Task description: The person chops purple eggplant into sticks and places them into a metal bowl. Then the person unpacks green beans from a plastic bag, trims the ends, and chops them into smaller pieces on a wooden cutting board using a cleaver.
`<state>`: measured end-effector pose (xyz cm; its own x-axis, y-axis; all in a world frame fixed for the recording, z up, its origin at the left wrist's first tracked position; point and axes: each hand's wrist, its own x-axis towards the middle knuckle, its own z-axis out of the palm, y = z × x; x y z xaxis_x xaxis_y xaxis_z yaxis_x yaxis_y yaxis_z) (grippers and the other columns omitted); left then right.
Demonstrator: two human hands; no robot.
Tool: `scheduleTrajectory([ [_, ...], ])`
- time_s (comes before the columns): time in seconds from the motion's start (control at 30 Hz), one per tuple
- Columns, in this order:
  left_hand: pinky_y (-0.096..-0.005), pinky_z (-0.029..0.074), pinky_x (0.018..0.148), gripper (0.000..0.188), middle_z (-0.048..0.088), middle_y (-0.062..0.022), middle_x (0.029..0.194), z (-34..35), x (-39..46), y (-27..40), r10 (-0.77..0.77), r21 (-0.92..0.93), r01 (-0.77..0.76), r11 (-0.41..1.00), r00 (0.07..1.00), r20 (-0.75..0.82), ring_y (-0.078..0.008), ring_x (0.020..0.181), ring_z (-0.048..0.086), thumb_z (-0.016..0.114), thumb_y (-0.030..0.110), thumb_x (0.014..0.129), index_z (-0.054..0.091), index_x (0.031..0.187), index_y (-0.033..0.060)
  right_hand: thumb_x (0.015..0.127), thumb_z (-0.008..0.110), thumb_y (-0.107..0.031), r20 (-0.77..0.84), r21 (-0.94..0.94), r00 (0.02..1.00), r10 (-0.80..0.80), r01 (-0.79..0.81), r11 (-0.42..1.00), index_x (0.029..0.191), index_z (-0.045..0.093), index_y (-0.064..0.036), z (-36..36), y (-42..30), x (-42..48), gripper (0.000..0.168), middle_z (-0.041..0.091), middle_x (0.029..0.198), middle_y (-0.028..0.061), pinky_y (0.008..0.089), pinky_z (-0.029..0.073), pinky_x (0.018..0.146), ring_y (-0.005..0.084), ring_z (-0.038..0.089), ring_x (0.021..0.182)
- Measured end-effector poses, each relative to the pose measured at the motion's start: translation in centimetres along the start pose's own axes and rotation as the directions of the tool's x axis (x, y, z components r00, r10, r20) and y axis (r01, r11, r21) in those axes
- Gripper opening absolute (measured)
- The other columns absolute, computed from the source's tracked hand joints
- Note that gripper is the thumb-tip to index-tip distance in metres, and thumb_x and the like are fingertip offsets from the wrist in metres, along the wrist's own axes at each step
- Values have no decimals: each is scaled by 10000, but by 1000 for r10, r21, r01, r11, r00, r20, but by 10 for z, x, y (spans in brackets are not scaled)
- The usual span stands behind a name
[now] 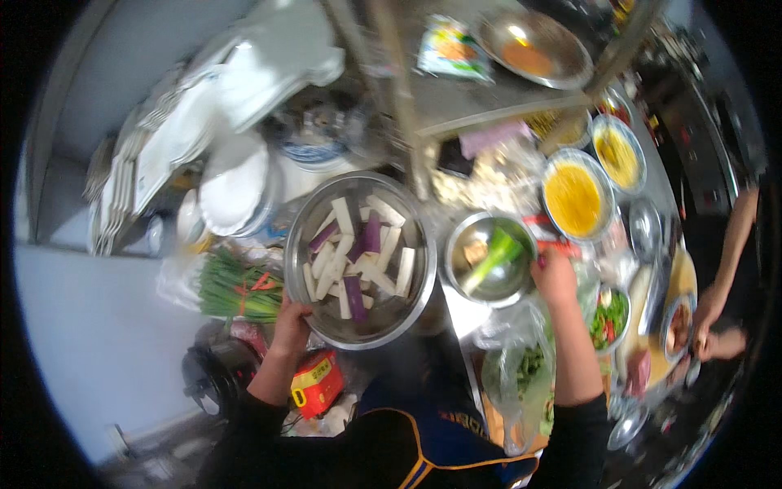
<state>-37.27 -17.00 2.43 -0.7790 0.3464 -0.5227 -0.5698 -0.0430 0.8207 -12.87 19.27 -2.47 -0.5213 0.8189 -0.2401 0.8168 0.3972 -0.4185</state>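
My left hand grips the lower left rim of a wide stainless steel bowl. Cut eggplant sticks, white inside with purple skin, lie loose in that bowl. On the other side, my right hand holds the right rim of a smaller steel bowl. Inside this one are a length of green onion and a pale brown chunk, perhaps ginger. A narrow gap separates the two bowls. The fingertips of both hands are partly hidden.
Bundled green chives lie left of the large bowl. Beaten egg fills a bowl at right, near chopped peppers. A plastic bag of greens sits below my right hand. A metal shelf post stands ahead. Another person's hands work far right.
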Motion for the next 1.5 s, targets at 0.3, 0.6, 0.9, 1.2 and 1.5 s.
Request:
scheduleTrajectory([
  [0.3, -335, 514, 763, 279, 545, -129, 1007, 30, 48, 159, 317, -195, -315, 929, 948, -18, -238, 837, 572, 504, 47, 757, 461, 1028, 0, 663, 699, -212, 27, -78, 999, 31, -29, 997, 827, 548, -13, -9, -10, -7, 299, 620, 818, 204, 442, 477, 687, 377, 600, 782],
  [0.6, -314, 577, 728, 319, 570, -192, 994, 89, 163, 266, 266, -8, -266, 964, 963, 44, -293, 832, 630, 592, 145, 817, 486, 1040, -58, 646, 669, -218, 45, 99, 989, 142, -146, 984, 814, 578, -11, -16, -9, 0, 281, 623, 786, 189, 417, 471, 686, 350, 602, 757],
  [0.9, -328, 486, 824, 494, 514, -157, 1167, 89, 104, 108, 929, 457, -856, 243, 340, 145, -220, 1019, 547, 570, 242, 875, 398, 1261, -15, 672, 611, -96, -106, 445, 994, 4, 44, 894, 939, 532, 41, 2, 17, -6, 311, 609, 747, 203, 392, 473, 645, 332, 599, 682],
  [1.2, -378, 464, 872, 522, 505, -115, 1214, 151, 40, -50, -199, 519, -60, 853, 881, 429, -217, 1045, 538, 502, 177, 892, 306, 1366, 83, 782, 574, -62, 246, 793, 947, -205, -75, 604, 1063, 515, 8, -44, -38, -16, 296, 589, 668, 66, 249, 447, 432, 113, 544, 464],
  [1.5, -311, 445, 844, 421, 528, -88, 1092, 51, 52, -48, -37, 370, -46, 928, 976, 214, -197, 964, 539, 505, 71, 816, 426, 1229, 45, 746, 686, -267, -7, -46, 999, 39, -39, 998, 822, 560, -12, -1, -5, 7, 295, 633, 807, 181, 444, 494, 713, 364, 617, 775],
])
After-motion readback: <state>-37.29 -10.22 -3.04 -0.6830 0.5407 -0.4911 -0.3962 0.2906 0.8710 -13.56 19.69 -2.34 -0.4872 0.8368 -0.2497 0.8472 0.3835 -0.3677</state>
